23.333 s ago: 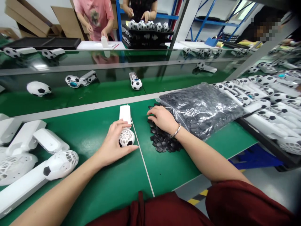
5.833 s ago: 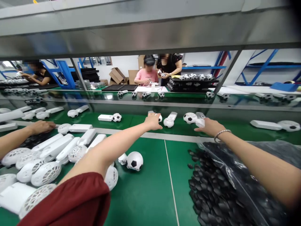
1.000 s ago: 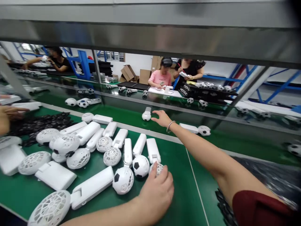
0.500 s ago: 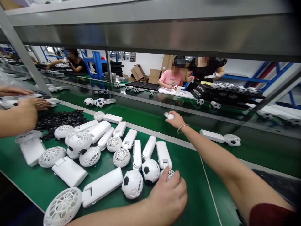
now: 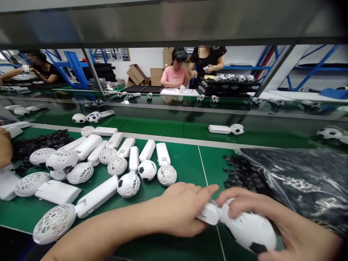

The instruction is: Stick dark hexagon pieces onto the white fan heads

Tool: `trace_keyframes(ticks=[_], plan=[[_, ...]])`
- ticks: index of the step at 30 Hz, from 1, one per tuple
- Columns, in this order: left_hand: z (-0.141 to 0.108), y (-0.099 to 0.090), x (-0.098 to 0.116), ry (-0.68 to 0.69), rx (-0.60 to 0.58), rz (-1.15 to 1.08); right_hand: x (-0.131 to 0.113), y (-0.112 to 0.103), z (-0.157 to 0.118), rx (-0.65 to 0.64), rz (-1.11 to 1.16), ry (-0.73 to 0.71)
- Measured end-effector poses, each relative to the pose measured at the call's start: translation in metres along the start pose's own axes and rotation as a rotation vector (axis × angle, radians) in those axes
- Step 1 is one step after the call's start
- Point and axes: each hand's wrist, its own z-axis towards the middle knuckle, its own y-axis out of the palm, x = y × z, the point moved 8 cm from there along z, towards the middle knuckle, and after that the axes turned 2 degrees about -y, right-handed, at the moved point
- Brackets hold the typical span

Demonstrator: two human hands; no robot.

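Note:
Both my hands are on one white handheld fan (image 5: 252,230) with a football-patterned round head, low at the front right. My left hand (image 5: 183,206) is closed around its handle, most of which is covered by the fingers. Around the round head wraps my right hand (image 5: 274,214), thumb and fingers on either side. To the left of my hands, several similar fans lie on the green table; the nearest has a web-like grille head (image 5: 167,175). A larger fan (image 5: 56,223) lies beyond my left forearm.
Black small parts (image 5: 241,174) and a clear plastic bag (image 5: 296,185) lie at the right. Another black pile (image 5: 40,145) is at the left, beside a co-worker's hand (image 5: 4,148). A conveyor belt (image 5: 163,125) carries fans behind the table. Co-workers sit and stand beyond it.
My right hand has come back from above the belt and now grips a fan's head. My left hand has left the fan on the table and holds the handle. The view has turned right.

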Motion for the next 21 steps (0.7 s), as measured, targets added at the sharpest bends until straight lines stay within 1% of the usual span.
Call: trace_keyframes(ticks=[1, 2, 4, 6, 9, 12, 16, 19, 21], plan=[[0.004, 0.010, -0.002, -0.022, -0.074, -0.022, 0.006, 0.006, -0.007, -0.029, 0.047, 0.025], [0.008, 0.017, -0.005, -0.064, -0.108, -0.020, 0.014, 0.012, -0.014, -0.052, 0.082, 0.065], [0.013, 0.024, -0.018, -0.190, -0.094, 0.019, 0.038, 0.018, -0.027, -0.005, 0.036, 0.204], [0.017, 0.030, -0.030, -0.302, -0.083, 0.055, 0.059, 0.025, -0.040, 0.043, -0.094, 0.295], [0.024, 0.038, -0.042, -0.385, -0.086, 0.129, 0.078, 0.038, -0.051, 0.069, -0.234, 0.310], [0.036, 0.045, -0.045, -0.400, -0.094, 0.170, 0.088, 0.040, -0.049, 0.108, -0.298, 0.274], [0.051, 0.053, -0.037, -0.345, -0.140, 0.147, 0.092, 0.030, -0.036, 0.101, -0.361, 0.235], [0.052, 0.056, -0.032, -0.309, -0.165, 0.150, 0.093, 0.022, -0.029, 0.081, -0.345, 0.241], [0.048, 0.057, -0.033, -0.301, -0.159, 0.176, 0.092, 0.016, -0.025, 0.099, -0.302, 0.256]])
